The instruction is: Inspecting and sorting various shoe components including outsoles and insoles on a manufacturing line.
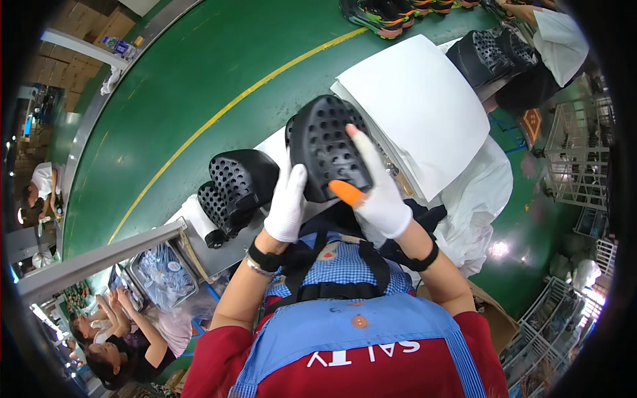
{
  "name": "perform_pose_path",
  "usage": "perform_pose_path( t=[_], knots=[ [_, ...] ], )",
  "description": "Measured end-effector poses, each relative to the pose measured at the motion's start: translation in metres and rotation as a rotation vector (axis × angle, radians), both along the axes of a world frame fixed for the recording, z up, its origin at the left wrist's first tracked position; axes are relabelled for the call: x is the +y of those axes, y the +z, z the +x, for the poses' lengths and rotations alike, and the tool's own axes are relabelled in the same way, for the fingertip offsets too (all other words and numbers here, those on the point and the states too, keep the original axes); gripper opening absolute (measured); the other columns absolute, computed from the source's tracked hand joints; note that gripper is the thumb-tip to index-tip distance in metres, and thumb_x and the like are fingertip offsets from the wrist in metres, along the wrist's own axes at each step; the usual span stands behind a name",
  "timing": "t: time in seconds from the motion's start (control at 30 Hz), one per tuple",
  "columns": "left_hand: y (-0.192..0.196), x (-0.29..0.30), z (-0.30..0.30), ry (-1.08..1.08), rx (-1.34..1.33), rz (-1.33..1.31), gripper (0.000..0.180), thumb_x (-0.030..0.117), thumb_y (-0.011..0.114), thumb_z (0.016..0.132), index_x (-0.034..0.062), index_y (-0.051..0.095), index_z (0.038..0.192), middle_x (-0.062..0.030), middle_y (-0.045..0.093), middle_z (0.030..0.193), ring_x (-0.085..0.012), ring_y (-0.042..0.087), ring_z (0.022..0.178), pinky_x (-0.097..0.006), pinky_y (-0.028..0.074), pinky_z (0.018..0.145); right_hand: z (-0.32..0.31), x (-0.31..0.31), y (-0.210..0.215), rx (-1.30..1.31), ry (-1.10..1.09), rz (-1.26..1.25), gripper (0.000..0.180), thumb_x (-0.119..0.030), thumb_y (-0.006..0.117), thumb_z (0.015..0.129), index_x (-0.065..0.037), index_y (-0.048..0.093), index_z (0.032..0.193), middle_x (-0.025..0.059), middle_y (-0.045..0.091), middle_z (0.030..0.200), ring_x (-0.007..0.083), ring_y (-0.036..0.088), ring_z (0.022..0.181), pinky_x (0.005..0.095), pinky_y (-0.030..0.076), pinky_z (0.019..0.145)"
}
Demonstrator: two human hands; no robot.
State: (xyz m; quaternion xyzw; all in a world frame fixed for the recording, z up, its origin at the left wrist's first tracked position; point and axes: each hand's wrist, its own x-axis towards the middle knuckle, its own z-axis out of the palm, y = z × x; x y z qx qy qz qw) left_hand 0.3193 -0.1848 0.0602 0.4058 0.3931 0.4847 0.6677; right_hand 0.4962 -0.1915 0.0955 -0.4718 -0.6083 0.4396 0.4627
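Between my hands is a black shoe, its pitted sole turned up toward me. Another black edge shows behind its left side, mostly hidden. My left hand, in a white glove, is closed along the shoe's lower left side. On the other side, my right hand grips it with the index finger laid over the sole and the thumb, covered in orange, at the lower end. The right hand's glove is white too. To the left, two similar black shoes rest close together on the bench, pitted soles showing.
A stack of large white sheets lies right of the shoe, with white plastic hanging below. More black shoes sit at the far right beside another person. Colourful soles are at the top. A metal rail runs at left.
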Motion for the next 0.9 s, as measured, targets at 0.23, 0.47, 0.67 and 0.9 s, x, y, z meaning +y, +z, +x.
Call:
perform_pose_path(
  t=[0.23, 0.47, 0.67, 0.9],
  knots=[
    [-0.059, -0.003, -0.053, -0.143, 0.592, -0.226, 0.067, 0.028, 0.055, 0.094, -0.0024, 0.026, 0.146, -0.021, 0.048, 0.129, -0.0251, 0.052, 0.108, -0.032, 0.044, 0.092, -0.051, 0.043, -0.031, -0.653, 0.137, -0.271, 0.083, -0.031, 0.073, 0.078, -0.019, 0.028, 0.147, 0.0226, 0.044, 0.135, 0.0405, 0.051, 0.118, 0.0426, 0.046, 0.097],
    [-0.023, 0.008, -0.066, -0.211, 0.613, -0.162, 0.069, 0.027, 0.06, 0.091, -0.0045, 0.028, 0.144, -0.0286, 0.05, 0.129, -0.0313, 0.055, 0.12, -0.037, 0.049, 0.093, -0.048, 0.035, -0.023, -0.816, 0.157, -0.222, 0.083, -0.038, 0.072, 0.078, -0.017, 0.029, 0.146, 0.0225, 0.044, 0.131, 0.0394, 0.056, 0.111, 0.0451, 0.049, 0.089],
    [0.005, 0.015, -0.058, -0.184, 0.65, -0.033, 0.069, 0.019, 0.061, 0.088, 0.0004, 0.027, 0.146, -0.0245, 0.039, 0.139, -0.0336, 0.054, 0.118, -0.039, 0.049, 0.095, 0.014, 0.034, -0.013, -0.566, -0.006, 0.052, 0.05, -0.018, 0.072, 0.082, -0.006, 0.056, 0.127, 0.0163, 0.057, 0.125, 0.0311, 0.058, 0.113, 0.0364, 0.046, 0.097],
    [0.013, 0.01, -0.049, -0.148, 0.997, 0.323, 0.058, 0.016, 0.059, 0.089, 0.0042, 0.039, 0.142, -0.0188, 0.043, 0.138, -0.0278, 0.052, 0.121, -0.035, 0.048, 0.095, 0.144, 0.02, -0.09, -0.777, -0.454, -0.097, 0.036, -0.028, 0.068, 0.086, -0.01, 0.059, 0.117, 0.0178, 0.061, 0.112, 0.0331, 0.059, 0.102, 0.0391, 0.048, 0.089]
  ],
)
